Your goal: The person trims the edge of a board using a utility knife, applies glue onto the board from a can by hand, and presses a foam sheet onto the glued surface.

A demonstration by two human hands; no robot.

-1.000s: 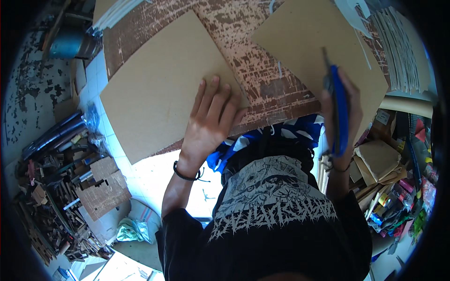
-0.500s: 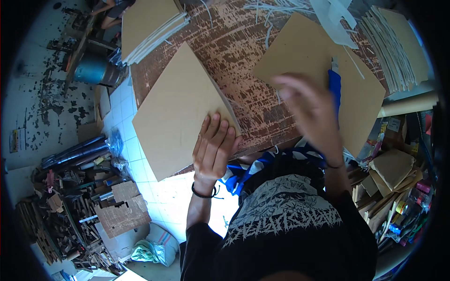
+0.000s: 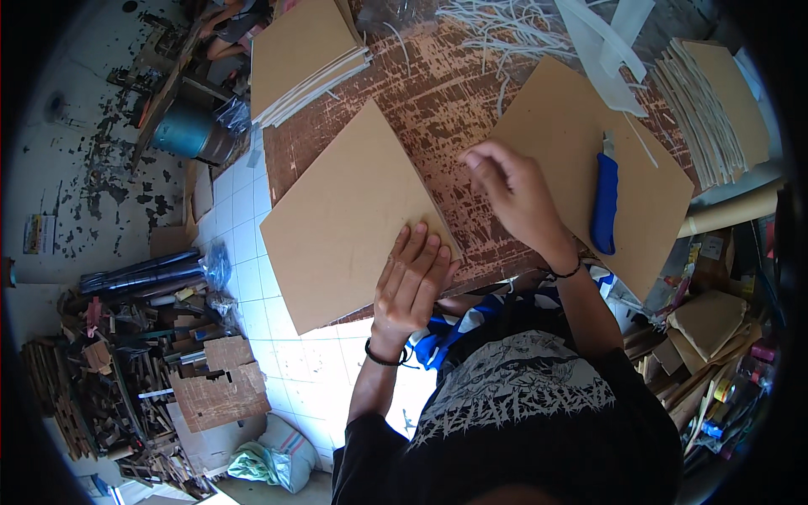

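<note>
My left hand lies flat on a tan board, fingers stretched out near its right edge. Between the two boards, my right hand hovers over the worn table. Its fingers curl toward the thumb; anything between the tips is too small to make out. On the other tan board, to the right, rests a blue-handled utility knife with its blade pointing away from me. Neither hand touches the knife.
The scratched brown table carries a board stack at the far left, another stack at the right and white strips at the back. Scrap wood fills the floor at left. Another person is at the far left.
My right hand has moved left and away from the knife, its fingers now more curled. My left hand stays flat on the board. The whole view has shifted slightly.
</note>
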